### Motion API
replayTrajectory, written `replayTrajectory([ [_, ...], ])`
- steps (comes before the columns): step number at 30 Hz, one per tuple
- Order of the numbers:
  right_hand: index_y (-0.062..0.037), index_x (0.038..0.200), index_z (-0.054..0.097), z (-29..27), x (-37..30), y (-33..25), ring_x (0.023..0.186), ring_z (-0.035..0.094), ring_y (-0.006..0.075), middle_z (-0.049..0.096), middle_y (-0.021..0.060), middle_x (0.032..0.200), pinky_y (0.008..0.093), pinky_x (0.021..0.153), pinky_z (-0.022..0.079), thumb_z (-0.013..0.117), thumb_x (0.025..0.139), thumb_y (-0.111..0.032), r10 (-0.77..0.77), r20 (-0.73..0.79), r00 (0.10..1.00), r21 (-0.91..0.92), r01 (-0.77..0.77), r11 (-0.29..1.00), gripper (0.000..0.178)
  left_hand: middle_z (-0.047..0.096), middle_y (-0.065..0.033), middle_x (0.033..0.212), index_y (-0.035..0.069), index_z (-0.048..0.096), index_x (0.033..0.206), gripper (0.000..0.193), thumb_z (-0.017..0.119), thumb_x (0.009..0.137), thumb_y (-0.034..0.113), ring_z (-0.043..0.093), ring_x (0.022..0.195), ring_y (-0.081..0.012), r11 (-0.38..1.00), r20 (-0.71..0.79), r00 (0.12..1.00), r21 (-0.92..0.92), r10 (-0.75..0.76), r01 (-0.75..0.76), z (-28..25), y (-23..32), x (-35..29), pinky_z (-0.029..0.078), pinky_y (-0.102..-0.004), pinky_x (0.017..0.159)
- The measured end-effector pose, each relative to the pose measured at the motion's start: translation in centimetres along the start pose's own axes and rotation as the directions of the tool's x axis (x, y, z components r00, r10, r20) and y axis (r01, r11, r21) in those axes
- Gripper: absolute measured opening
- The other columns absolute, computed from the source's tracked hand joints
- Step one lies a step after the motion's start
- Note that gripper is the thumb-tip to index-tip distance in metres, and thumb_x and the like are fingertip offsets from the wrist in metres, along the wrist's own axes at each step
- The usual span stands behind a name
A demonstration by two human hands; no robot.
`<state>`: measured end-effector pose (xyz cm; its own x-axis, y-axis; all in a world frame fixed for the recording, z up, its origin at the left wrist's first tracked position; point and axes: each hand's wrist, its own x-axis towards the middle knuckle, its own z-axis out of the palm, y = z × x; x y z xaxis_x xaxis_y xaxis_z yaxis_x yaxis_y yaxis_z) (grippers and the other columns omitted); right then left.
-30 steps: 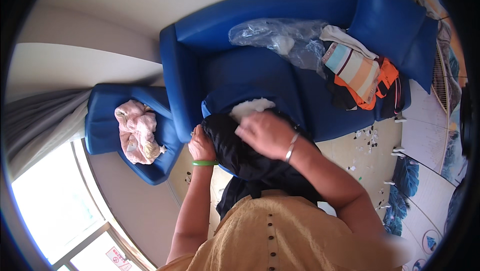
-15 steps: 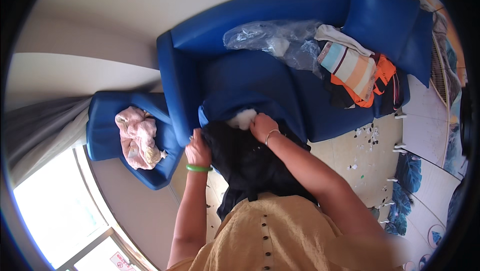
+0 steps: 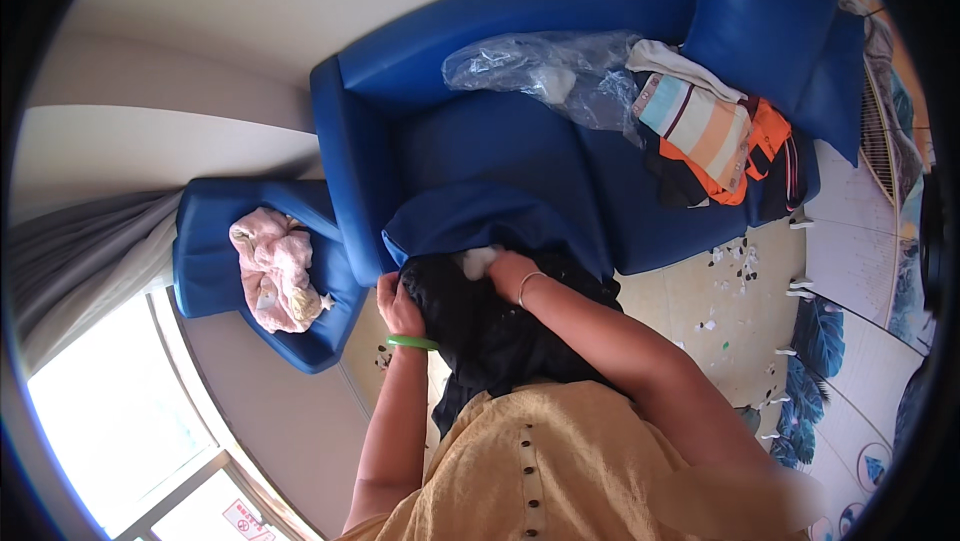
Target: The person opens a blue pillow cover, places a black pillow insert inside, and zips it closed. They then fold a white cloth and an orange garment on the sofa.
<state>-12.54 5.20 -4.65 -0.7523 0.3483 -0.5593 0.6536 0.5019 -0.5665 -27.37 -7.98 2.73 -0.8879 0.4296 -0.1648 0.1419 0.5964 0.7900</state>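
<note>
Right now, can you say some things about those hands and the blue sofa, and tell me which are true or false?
1. The right hand touches white stuffing. True.
2. The green bangle is on the right arm. False: it is on the left arm.
3. The left hand holds the pink cloth. False: that cloth lies on a small blue seat.
4. A clear plastic bag lies on the blue sofa. True.

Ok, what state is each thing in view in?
Left hand: touching black cloth's edge, grip unclear
Right hand: at white fluff, grip hidden
Black cloth: rumpled
White fluff: partly hidden
Clear plastic bag: crumpled
Pink cloth: bunched up
Striped cloth: folded
Green bangle: worn on left wrist
Curtain: gathered aside
</note>
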Motion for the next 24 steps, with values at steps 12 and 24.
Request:
replayTrajectory([
  [12, -0.0041, 0.096, 0.054, -2.0, -0.5, -0.9, 0.090, 0.065, 0.0361, 0.062, 0.0159, 0.099, 0.0413, 0.074, 0.054, 0.058, 0.081, -0.006, -0.216, -0.549, 0.808, -0.037, 0.234, 0.971, 0.015, 0.056, -0.0169, 0.078, 0.003, 0.053, 0.091, 0.013, 0.053, 0.079, -0.002, 0.056, 0.073, -0.0359, 0.923, 0.037, 0.970, 0.302, 0.239, -0.239, 1.1, 0.5, -0.3, 0.045, -0.0431, 0.069],
  [24, -0.0048, 0.086, 0.057, -5.7, 1.0, 0.9, 0.082, 0.064, 0.0316, 0.061, 0.0126, 0.086, 0.0413, 0.068, 0.053, 0.059, 0.076, -0.006, -0.056, -0.562, 0.825, -0.079, 0.014, 0.997, 0.010, 0.056, -0.0211, 0.088, 0.003, 0.048, 0.087, 0.006, 0.053, 0.086, 0.006, 0.055, 0.082, -0.0429, 0.825, 0.066, 0.925, 0.431, 0.375, -0.366, 1.4, 1.5, 0.4, 0.043, -0.0506, 0.069],
])
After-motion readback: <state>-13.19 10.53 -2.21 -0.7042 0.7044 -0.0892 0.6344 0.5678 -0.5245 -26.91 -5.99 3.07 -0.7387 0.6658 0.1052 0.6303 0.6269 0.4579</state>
